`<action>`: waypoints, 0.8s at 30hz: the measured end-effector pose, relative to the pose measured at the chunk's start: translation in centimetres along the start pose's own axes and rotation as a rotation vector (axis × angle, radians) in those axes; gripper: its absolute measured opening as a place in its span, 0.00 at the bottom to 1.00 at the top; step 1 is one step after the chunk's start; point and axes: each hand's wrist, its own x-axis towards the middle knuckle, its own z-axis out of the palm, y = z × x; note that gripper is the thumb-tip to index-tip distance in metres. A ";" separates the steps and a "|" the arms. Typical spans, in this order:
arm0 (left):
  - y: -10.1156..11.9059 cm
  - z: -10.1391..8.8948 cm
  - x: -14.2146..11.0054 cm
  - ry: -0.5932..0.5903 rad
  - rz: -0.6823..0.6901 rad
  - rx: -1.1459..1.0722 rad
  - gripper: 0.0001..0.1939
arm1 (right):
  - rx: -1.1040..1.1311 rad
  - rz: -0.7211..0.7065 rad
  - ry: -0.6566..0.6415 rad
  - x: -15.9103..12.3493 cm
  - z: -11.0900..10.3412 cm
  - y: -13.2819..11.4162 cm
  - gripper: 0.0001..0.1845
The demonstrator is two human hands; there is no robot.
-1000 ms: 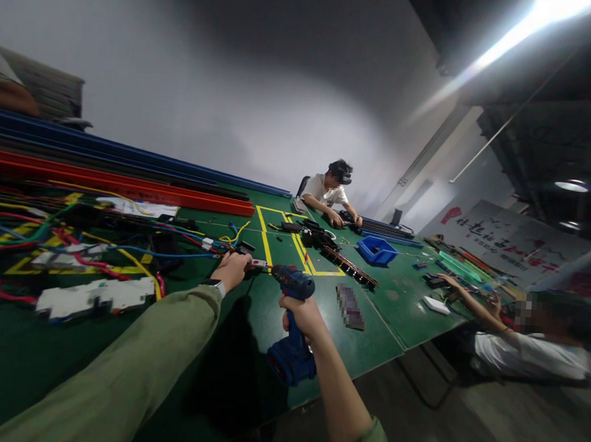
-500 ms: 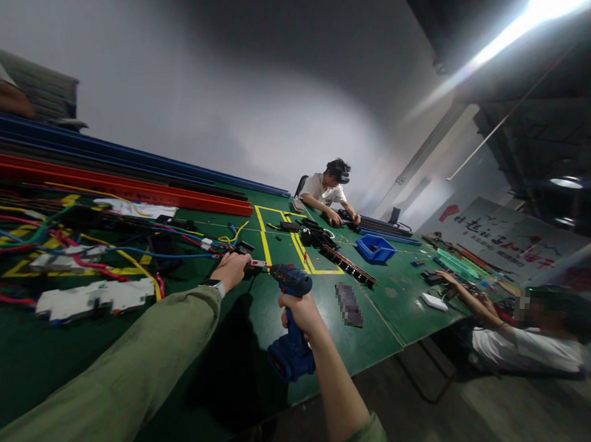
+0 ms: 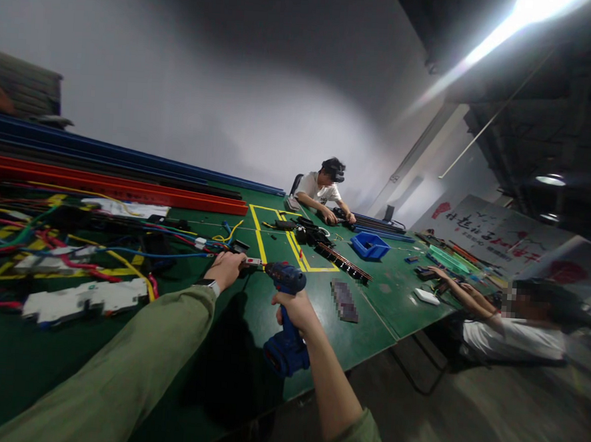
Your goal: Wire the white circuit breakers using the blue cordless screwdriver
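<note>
My right hand (image 3: 294, 307) is wrapped round the grip of a blue cordless drill (image 3: 286, 355). The drill's nose points left, toward a small white part with a red mark (image 3: 253, 262). My left hand (image 3: 225, 270) is closed around that part's other end; most of its fingers are hidden. Bit and part look very close, but whether they touch I cannot tell. Coloured wires (image 3: 170, 254) run from the left toward my left hand. Near my left forearm lies a white row of modular electrical devices (image 3: 84, 299).
Long orange trunking (image 3: 112, 186) and blue rails (image 3: 124, 156) lie along the far left. A blue bin (image 3: 369, 246), a copper-coloured strip (image 3: 343, 262) and a blurred dark rectangular object (image 3: 344, 300) are to the right. Two co-workers sit at the green table (image 3: 370, 312).
The whole view has shifted slightly, so things appear a little further left. Both hands keep their hold, and the drill stays pointed at the white part.
</note>
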 end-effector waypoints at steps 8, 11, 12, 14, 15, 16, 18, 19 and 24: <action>0.0 0.1 0.0 0.019 0.002 0.008 0.14 | 0.001 0.042 -0.068 0.0 -0.1 -0.4 0.11; 0.0 0.1 0.0 0.016 0.002 0.011 0.13 | -0.028 0.063 -0.036 -0.1 0.0 -0.3 0.03; 0.0 0.1 0.0 0.017 0.004 0.012 0.13 | -0.025 0.066 -0.024 -0.1 0.0 -0.3 0.02; 0.0 0.0 0.0 0.020 0.009 0.014 0.13 | -0.020 0.068 -0.010 -0.3 0.1 -0.4 0.03; 0.0 0.0 0.0 0.021 0.010 0.014 0.13 | -0.020 0.066 -0.007 -0.3 0.2 -0.4 0.04; 0.0 0.0 0.0 0.022 0.012 0.014 0.13 | -0.023 0.063 -0.006 -0.4 0.2 -0.5 0.05; 0.1 -0.1 0.0 0.022 0.013 0.014 0.13 | -0.030 0.058 -0.005 -0.4 0.3 -0.7 0.06; 0.1 -0.1 0.0 0.022 0.012 0.015 0.13 | -0.033 0.059 -0.004 -0.5 0.3 -0.7 0.06; 0.1 -0.2 -0.1 0.028 0.013 0.020 0.14 | -0.018 0.085 0.000 -0.4 0.4 -0.5 0.04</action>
